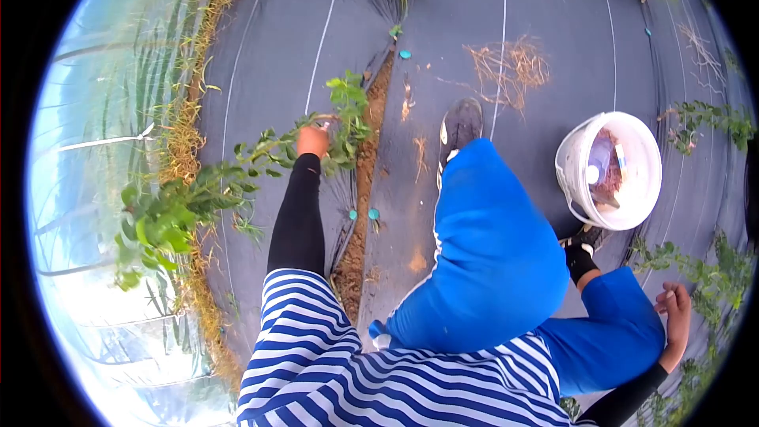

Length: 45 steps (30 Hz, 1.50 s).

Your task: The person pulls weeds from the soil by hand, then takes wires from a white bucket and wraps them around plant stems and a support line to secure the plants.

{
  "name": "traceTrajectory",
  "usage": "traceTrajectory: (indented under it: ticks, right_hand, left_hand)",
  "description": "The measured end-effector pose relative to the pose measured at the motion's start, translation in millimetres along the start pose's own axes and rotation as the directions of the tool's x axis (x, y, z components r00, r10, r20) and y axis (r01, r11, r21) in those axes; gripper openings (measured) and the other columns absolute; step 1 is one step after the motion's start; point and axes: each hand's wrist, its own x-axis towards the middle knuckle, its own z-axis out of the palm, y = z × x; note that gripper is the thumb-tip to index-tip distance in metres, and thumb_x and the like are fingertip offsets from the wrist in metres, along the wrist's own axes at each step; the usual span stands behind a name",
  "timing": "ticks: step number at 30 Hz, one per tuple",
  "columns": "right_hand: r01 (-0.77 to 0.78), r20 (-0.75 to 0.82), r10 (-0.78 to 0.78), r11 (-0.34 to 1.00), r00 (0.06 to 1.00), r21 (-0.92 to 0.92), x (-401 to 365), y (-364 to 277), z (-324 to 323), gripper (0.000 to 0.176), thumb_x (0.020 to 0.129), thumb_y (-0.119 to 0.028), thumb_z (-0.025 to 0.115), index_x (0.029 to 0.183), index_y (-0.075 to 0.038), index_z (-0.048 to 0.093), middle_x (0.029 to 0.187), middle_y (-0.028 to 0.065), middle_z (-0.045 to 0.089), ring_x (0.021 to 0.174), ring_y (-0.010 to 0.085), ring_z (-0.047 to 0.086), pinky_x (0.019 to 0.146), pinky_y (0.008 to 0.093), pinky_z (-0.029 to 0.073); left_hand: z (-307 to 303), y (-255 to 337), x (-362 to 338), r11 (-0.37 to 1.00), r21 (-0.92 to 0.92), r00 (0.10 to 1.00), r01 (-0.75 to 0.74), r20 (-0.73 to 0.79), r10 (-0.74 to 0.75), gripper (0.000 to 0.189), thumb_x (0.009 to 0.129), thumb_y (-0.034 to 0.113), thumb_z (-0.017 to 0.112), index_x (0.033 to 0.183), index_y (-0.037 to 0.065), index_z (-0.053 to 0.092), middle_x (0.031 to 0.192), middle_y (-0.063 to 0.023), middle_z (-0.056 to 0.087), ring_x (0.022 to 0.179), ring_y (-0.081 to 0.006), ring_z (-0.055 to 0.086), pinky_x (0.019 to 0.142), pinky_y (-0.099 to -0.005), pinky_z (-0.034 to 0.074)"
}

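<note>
My left hand (313,141) reaches forward, closed among the leaves of a green leafy plant (348,99). Its fingers face away from me, and I cannot make out what they hold. From there a long leafy branch (209,190) spreads left and toward me. The plant stands by a strip of bare brown soil (371,122) between dark ground sheets. Held out by my bent knee on the right, my right hand (676,312) has loosely bent fingers with nothing in them.
A white bucket (563,160) with reddish-brown material and a few objects inside stands right of my legs. Dry roots (514,67) lie on the dark ground sheet (443,0). More plants (711,119) grow at the right. Clear plastic sheeting (95,190) forms the left side.
</note>
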Motion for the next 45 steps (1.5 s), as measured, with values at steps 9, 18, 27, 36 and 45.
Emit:
traceTrajectory:
  ticks: [9,18,27,36,45]
  right_hand:
    - [0.057,0.04,-0.058,0.998,0.998,0.013,5,7,-4,0.029,0.09,-0.029,0.049,0.103,-0.004,0.054,0.072,-0.0001,0.054,0.059,0.0081,0.052,0.054,0.021,0.036]
    - [0.068,0.039,-0.068,0.998,0.997,0.0,1,-3,3,0.03,0.091,-0.028,0.048,0.102,-0.001,0.054,0.073,0.0027,0.054,0.06,0.0097,0.053,0.056,0.0221,0.04]
    - [0.011,0.042,-0.014,0.998,0.999,0.064,-11,14,4,0.029,0.09,-0.027,0.05,0.102,0.0,0.053,0.074,0.0025,0.053,0.062,0.0099,0.051,0.058,0.022,0.041]
    - [-0.087,0.086,0.084,0.996,0.993,0.029,2,-4,3,0.033,0.089,-0.031,0.052,0.102,0.0,0.053,0.076,0.0044,0.052,0.064,0.0112,0.05,0.061,0.0223,0.041]
    - [-0.177,0.163,0.17,0.984,0.972,0.031,4,-1,-14,0.028,0.09,-0.021,0.049,0.11,-0.002,0.051,0.081,0.0049,0.056,0.071,0.0128,0.053,0.065,0.0244,0.041]
  left_hand:
    - [-80,31,-140,-0.706,-0.695,0.964,0.134,0.255,-0.068,0.027,0.091,0.025,0.051,0.111,0.007,0.053,0.086,0.0004,0.057,0.069,-0.0072,0.053,0.053,-0.0199,0.045]
    - [-80,43,-142,-0.902,-0.425,0.996,-0.075,0.02,-0.092,0.025,0.081,0.017,0.057,0.105,0.008,0.058,0.097,-0.0078,0.062,0.081,-0.0177,0.06,0.062,-0.0301,0.051]
    - [7,31,-142,-0.814,-0.581,0.767,0.0,0.523,-0.373,0.023,0.094,0.033,0.044,0.081,0.015,0.049,0.061,0.0054,0.041,0.053,-0.0064,0.039,0.044,-0.0186,0.033]
    - [17,160,-94,-0.772,-0.609,0.732,0.184,0.609,-0.306,0.018,0.089,0.024,0.052,0.076,0.015,0.043,0.061,0.0047,0.04,0.05,-0.0066,0.036,0.041,-0.0207,0.028]
    - [26,157,-24,-0.858,-0.478,0.636,-0.188,0.607,-0.478,0.008,0.086,0.01,0.041,0.079,0.012,0.044,0.068,0.0023,0.042,0.052,-0.009,0.037,0.042,-0.0226,0.03]
